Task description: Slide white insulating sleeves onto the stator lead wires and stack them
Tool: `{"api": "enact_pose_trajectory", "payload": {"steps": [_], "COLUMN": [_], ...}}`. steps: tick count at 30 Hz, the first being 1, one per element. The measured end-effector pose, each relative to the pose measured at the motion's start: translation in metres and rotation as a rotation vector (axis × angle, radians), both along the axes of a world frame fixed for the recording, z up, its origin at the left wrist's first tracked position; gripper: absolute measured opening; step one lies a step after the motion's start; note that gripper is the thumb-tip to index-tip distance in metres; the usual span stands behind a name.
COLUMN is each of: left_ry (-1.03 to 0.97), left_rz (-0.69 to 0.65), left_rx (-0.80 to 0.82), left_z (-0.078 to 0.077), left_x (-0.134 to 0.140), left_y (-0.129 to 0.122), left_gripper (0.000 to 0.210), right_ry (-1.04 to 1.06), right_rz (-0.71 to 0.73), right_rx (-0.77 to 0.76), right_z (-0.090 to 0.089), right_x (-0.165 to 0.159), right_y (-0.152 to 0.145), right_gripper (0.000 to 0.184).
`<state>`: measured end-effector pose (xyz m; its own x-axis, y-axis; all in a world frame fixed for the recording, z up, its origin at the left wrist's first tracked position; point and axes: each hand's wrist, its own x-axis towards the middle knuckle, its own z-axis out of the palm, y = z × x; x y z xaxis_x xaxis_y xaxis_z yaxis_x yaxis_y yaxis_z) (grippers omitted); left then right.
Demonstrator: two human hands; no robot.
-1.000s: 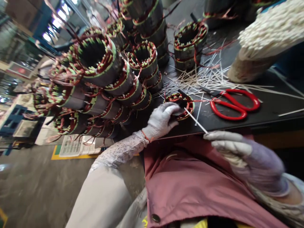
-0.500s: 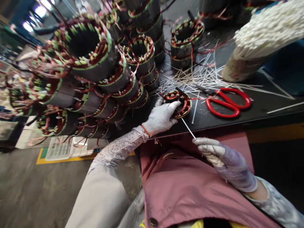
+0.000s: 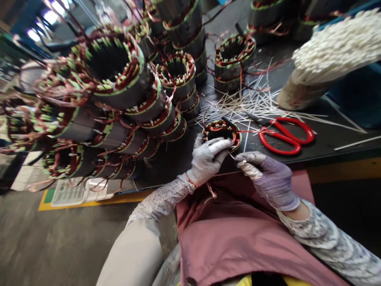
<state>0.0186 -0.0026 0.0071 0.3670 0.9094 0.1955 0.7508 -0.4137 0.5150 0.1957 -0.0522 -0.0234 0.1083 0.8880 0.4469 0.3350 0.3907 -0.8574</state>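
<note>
A small motor stator (image 3: 237,140) with red windings stands on the dark table in front of me. My left hand (image 3: 208,157), in a white knit glove, grips its near side, with fingers over the rim and partly inside the ring. Just right of it, my right hand (image 3: 263,172), in a white and purple glove, pinches a thin white cable tie (image 3: 232,157). The tie's far end reaches the near edge of the stator, where my left fingers hide it. Reddish lead wires run from the stator rightward to red-handled scissors (image 3: 285,136) lying on the table.
Stacked stators (image 3: 119,95) rise at the left, with another pair (image 3: 229,75) behind. Loose white cable ties (image 3: 250,103) lie scattered mid-table. A thick bundle of them (image 3: 300,91) leans at the right beside a blue container (image 3: 354,89). White plastic baskets (image 3: 70,192) sit low at left.
My right hand has moved up and left, closer to the stator, and less of the cable tie shows between them. My left hand stays on the stator, its fingers shifted slightly.
</note>
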Motion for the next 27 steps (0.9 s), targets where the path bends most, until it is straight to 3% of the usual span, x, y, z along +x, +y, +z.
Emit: {"api": "enact_pose_trajectory", "payload": {"steps": [4, 8, 11, 15, 21, 25, 27], "left_ry": [-0.055, -0.254, -0.316, -0.303, -0.227, -0.145, -0.056], "left_rz": [-0.048, -0.084, -0.118, -0.117, -0.134, -0.144, -0.154], "left_rx": [0.060, 0.142, 0.187, 0.184, 0.167, 0.157, 0.139], "left_z": [-0.007, -0.015, -0.018, -0.018, -0.017, -0.016, -0.012], "left_x": [-0.002, -0.005, -0.006, -0.007, -0.007, -0.010, -0.013], "left_y": [0.004, 0.009, 0.010, 0.011, 0.011, 0.011, 0.011], "left_gripper": [0.017, 0.012, 0.013, 0.014, 0.017, 0.018, 0.023], "right_ry": [-0.198, -0.385, -0.401, -0.375, -0.565, -0.773, -0.766], "right_rz": [0.018, -0.001, 0.063, 0.086, 0.029, -0.027, 0.052], "right_rx": [0.076, 0.169, 0.179, 0.132, 0.183, 0.312, 0.378], "right_z": [0.014, 0.004, 0.003, 0.009, -0.001, 0.014, 0.024], "right_x": [0.001, -0.002, 0.001, 0.006, 0.001, 0.005, 0.013], "right_y": [0.013, 0.034, 0.033, 0.025, 0.040, 0.042, 0.036], "right_gripper": [0.007, 0.014, 0.014, 0.012, 0.026, 0.032, 0.032]}}
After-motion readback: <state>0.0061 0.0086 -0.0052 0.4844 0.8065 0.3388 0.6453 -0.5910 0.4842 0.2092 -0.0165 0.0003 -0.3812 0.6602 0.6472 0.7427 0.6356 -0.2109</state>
